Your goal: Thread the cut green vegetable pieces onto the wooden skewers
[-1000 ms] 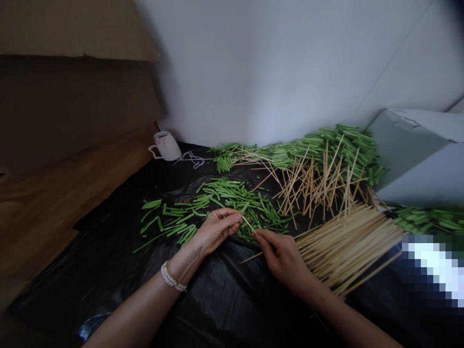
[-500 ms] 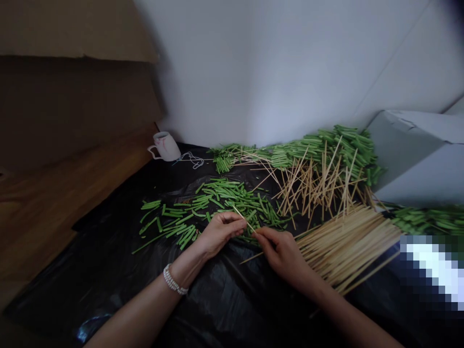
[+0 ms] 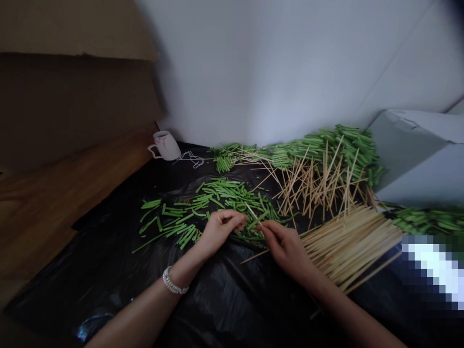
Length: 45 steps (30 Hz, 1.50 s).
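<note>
My right hand [image 3: 284, 244] pinches a thin bamboo skewer [image 3: 253, 215] whose tip points up and left over a loose pile of cut green bean pieces [image 3: 221, 198]. My left hand [image 3: 221, 227], a pearl bracelet on its wrist, has its fingers curled at the edge of that pile, closed on a green bean piece beside the skewer. Both hands rest on a black plastic sheet [image 3: 203, 299].
A bundle of bare skewers [image 3: 348, 241] lies right of my right hand. Skewered beans are heaped at the back [image 3: 326, 154] and at the far right [image 3: 427, 220]. A white mug [image 3: 165, 145] stands at the back left, a grey box [image 3: 416, 154] at the right.
The skewer in my right hand has shifted right and further over the bean pile. My left hand has moved slightly forward into the beans.
</note>
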Available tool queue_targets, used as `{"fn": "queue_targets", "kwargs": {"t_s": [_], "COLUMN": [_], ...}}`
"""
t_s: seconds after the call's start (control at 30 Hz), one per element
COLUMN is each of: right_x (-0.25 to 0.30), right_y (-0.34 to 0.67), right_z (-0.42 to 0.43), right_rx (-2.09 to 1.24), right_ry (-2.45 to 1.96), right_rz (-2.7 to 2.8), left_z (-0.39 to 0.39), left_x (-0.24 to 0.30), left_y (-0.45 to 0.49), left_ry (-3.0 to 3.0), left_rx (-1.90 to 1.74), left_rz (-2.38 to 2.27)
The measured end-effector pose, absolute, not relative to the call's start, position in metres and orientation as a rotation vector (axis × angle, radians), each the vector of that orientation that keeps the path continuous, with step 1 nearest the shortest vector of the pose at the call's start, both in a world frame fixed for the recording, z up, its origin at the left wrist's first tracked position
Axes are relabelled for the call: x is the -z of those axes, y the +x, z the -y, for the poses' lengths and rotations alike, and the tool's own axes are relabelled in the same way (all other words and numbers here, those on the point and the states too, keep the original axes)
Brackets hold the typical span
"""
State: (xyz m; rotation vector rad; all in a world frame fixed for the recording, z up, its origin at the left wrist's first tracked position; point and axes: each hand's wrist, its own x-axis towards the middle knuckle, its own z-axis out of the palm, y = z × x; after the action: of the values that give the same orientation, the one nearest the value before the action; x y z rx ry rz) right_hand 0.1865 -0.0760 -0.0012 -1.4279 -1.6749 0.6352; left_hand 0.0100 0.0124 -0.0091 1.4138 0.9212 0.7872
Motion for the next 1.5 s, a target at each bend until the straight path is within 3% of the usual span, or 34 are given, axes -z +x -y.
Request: {"fn": "queue_targets", "kwargs": {"t_s": [0.17,0.3,0.47,0.77,1.07,1.5], "right_x": [0.000,0.000,0.000,-0.002,0.001,0.001], "right_y": [0.192,0.191,0.189,0.186,0.184,0.180], "right_z": [0.074,0.075,0.075,0.076,0.077,0.079], "right_rx": [-0.672,-0.689,-0.685,-0.680,-0.761,-0.810], "right_ry": [-1.489,-1.490,-1.471,-1.465,-1.426,-1.403], "right_rz": [1.593,1.592,1.620,1.651,1.649,1.662], "left_z": [-0.040,-0.045,-0.042,-0.038,-0.033,-0.025], "left_x": [0.014,0.024,0.025,0.007,0.002,0.000], "left_y": [-0.008,-0.015,-0.015,-0.009,-0.002,0.000], "left_ry": [1.951,2.405,2.471,1.812,0.874,0.803], "left_rx": [-1.024,-0.834,-0.738,-1.204,-0.896,-0.801], "left_rz": [-1.146,-1.309,-1.395,-1.183,-0.831,-0.774]}}
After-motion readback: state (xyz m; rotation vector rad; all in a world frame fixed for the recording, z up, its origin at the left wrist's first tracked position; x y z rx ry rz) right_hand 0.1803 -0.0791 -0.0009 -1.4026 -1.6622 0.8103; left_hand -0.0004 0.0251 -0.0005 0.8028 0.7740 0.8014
